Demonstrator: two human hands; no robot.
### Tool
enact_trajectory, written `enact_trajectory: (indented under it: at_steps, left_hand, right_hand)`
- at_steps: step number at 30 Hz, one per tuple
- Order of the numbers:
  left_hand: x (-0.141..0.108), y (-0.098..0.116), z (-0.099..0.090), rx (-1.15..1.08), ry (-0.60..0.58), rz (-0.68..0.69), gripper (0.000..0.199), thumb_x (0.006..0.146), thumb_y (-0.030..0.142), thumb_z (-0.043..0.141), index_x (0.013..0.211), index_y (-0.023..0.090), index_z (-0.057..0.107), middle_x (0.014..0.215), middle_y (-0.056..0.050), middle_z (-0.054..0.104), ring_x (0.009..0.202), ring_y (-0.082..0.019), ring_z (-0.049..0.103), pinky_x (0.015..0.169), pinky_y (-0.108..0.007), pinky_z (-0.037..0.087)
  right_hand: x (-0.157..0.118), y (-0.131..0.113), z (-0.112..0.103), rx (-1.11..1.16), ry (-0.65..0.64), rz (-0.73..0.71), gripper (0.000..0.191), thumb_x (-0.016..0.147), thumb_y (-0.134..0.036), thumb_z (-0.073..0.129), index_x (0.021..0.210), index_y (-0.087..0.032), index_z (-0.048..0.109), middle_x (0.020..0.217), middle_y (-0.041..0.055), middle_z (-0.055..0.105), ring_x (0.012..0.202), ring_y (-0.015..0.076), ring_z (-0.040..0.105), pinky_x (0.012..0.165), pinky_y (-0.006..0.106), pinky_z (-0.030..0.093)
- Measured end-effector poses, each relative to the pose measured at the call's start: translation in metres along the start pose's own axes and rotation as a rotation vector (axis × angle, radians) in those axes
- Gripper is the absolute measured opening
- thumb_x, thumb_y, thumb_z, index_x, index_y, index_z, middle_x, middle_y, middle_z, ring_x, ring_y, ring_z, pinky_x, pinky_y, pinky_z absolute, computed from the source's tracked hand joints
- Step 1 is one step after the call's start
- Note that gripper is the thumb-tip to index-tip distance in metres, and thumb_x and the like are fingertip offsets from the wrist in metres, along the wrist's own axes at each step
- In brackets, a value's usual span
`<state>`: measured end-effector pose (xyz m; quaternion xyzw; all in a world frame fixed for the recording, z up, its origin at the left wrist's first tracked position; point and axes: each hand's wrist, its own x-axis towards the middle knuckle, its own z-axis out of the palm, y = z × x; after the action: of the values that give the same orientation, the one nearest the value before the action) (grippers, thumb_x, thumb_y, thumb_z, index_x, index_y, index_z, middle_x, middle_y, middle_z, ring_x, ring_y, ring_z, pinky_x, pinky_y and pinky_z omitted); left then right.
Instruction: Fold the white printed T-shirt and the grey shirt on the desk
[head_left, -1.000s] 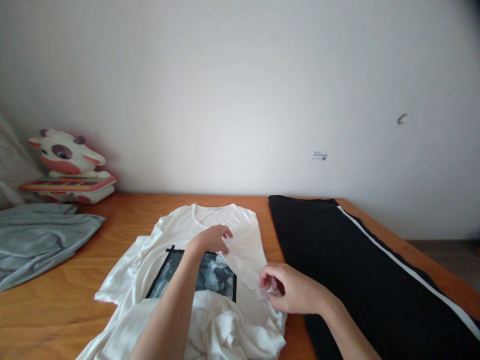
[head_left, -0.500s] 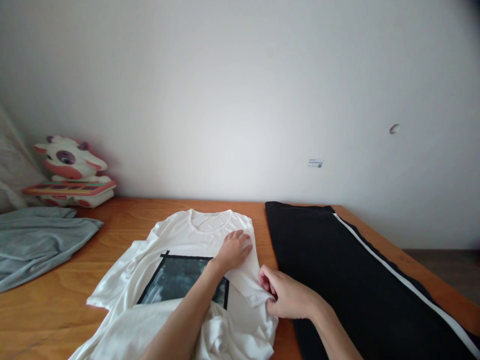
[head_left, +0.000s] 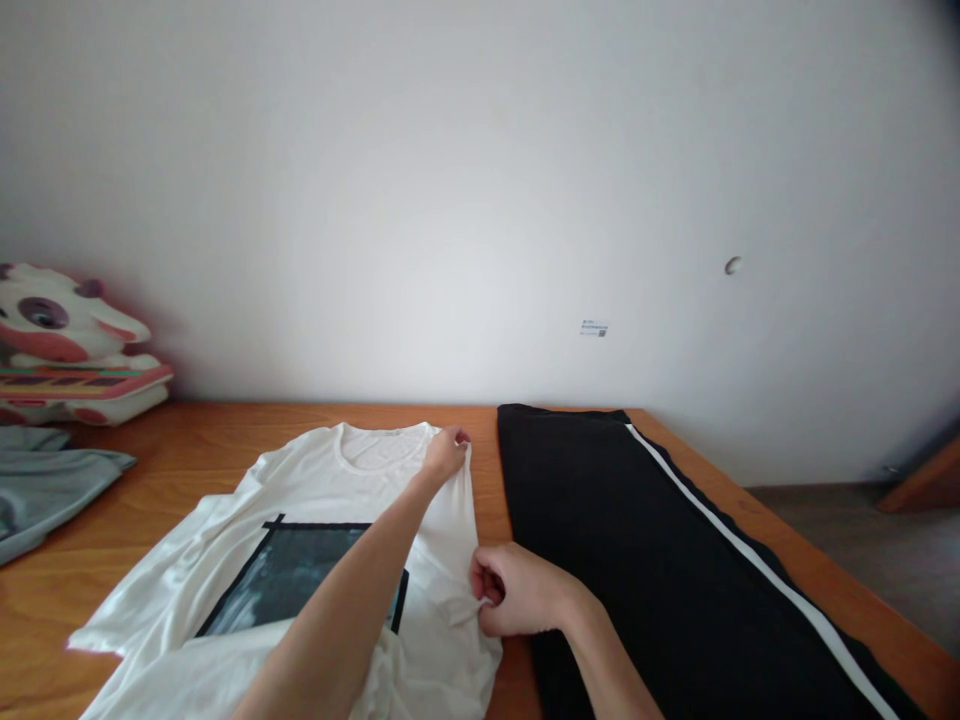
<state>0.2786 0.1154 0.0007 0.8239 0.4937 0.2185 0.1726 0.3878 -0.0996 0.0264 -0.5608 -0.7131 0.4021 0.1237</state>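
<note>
Before a plain pale wall (head_left: 450, 220), a brown wooden table (head_left: 232, 425) bears a white short-sleeved T-shirt (head_left: 337, 495), dark print upward. The right hand (head_left: 517, 590) pinches its side fabric; the left hand (head_left: 448, 452) curls at the shoulder, grip unclear, seemingly steadying that edge. Beside it lies a flat black white-striped garment (head_left: 592, 530), apparently spread clear.

Home interior: cow-faced toy keyboard (head_left: 94, 382) is standing by the wall (head_left: 465, 220). Clothes (head_left: 319, 485) are lying on a wooden tabletop (head_left: 217, 425).
</note>
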Motion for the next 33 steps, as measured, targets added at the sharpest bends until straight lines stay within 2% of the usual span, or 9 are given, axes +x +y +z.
enact_trajectory:
  at_steps: [4,7,10,14,19,22,26,29,33]
  left_hand:
    - [-0.008,-0.004,0.011,0.023,0.076,0.104,0.024,0.092,0.007,0.047,0.097,0.02,0.068,0.11,-0.008,0.07,0.106,-0.021,0.065,0.097,-0.033,0.049]
    - [-0.016,-0.001,0.011,0.056,0.1,0.191,0.025,0.092,0.009,0.048,0.106,0.02,0.066,0.121,-0.011,0.065,0.118,-0.026,0.058,0.104,-0.042,0.045]
    - [-0.028,0.005,0.0,0.094,0.074,0.275,0.031,0.091,0.007,0.048,0.113,0.02,0.063,0.13,-0.012,0.06,0.123,-0.028,0.053,0.105,-0.046,0.044]
    - [-0.063,0.007,-0.028,0.139,0.003,0.358,0.032,0.087,0.009,0.054,0.117,0.02,0.06,0.122,-0.01,0.063,0.114,-0.025,0.058,0.103,-0.041,0.046]
    - [-0.12,-0.013,-0.064,0.285,-0.032,0.163,0.026,0.097,0.033,0.05,0.115,0.016,0.057,0.101,-0.011,0.067,0.095,-0.028,0.065,0.085,-0.04,0.05]
    - [-0.141,-0.03,-0.068,0.322,-0.008,0.039,0.027,0.098,0.039,0.049,0.11,0.017,0.059,0.099,-0.011,0.068,0.095,-0.029,0.066,0.084,-0.041,0.049]
    - [-0.146,-0.046,-0.057,0.21,0.029,0.049,0.017,0.097,0.029,0.047,0.101,0.02,0.061,0.097,-0.008,0.068,0.094,-0.026,0.066,0.086,-0.038,0.048]
    - [-0.143,-0.055,-0.05,0.05,0.065,0.086,0.017,0.095,0.022,0.044,0.098,0.02,0.061,0.089,-0.006,0.068,0.083,-0.022,0.067,0.079,-0.033,0.049]
    - [-0.141,-0.062,-0.049,-0.151,0.205,0.072,0.02,0.095,0.032,0.044,0.1,0.02,0.06,0.084,-0.004,0.065,0.074,-0.021,0.066,0.072,-0.032,0.05]
  right_hand:
    - [0.0,0.0,-0.001,0.0,-0.013,-0.001,0.024,0.063,-0.018,0.072,0.085,-0.02,0.066,0.067,-0.0089,0.053,0.058,0.007,0.047,0.052,0.018,0.033]
    - [-0.001,-0.003,-0.004,0.028,-0.012,0.031,0.024,0.065,-0.032,0.08,0.082,-0.02,0.068,0.064,-0.0087,0.051,0.055,0.0068,0.044,0.049,0.019,0.03]
    - [-0.003,-0.006,-0.006,0.068,-0.011,0.041,0.036,0.071,-0.053,0.078,0.075,-0.019,0.067,0.059,-0.0078,0.05,0.053,0.0072,0.042,0.048,0.021,0.028]
    - [-0.002,-0.006,-0.005,0.091,0.026,0.021,0.034,0.074,-0.051,0.078,0.075,-0.019,0.067,0.06,-0.0082,0.051,0.054,0.0072,0.042,0.05,0.021,0.028]
    - [0.0,0.0,-0.001,0.082,0.056,-0.02,0.045,0.058,-0.045,0.091,0.09,-0.022,0.069,0.061,-0.0115,0.047,0.055,0.0063,0.039,0.052,0.02,0.028]
    - [0.002,0.005,0.002,0.081,0.053,-0.046,0.042,0.061,-0.044,0.089,0.093,-0.022,0.071,0.059,-0.0121,0.044,0.054,0.006,0.035,0.051,0.021,0.026]
    - [0.004,0.009,0.004,0.108,0.037,-0.053,0.028,0.071,-0.041,0.081,0.088,-0.02,0.074,0.057,-0.0108,0.04,0.052,0.0061,0.032,0.049,0.022,0.024]
    - [0.004,0.008,0.003,0.13,0.011,-0.062,0.029,0.072,-0.044,0.08,0.086,-0.019,0.077,0.055,-0.0102,0.036,0.05,0.0062,0.029,0.047,0.022,0.021]
    - [0.004,0.002,0.002,0.135,0.073,-0.104,0.034,0.081,-0.05,0.072,0.083,-0.017,0.08,0.061,-0.0051,0.052,0.057,0.0082,0.042,0.051,0.022,0.027]
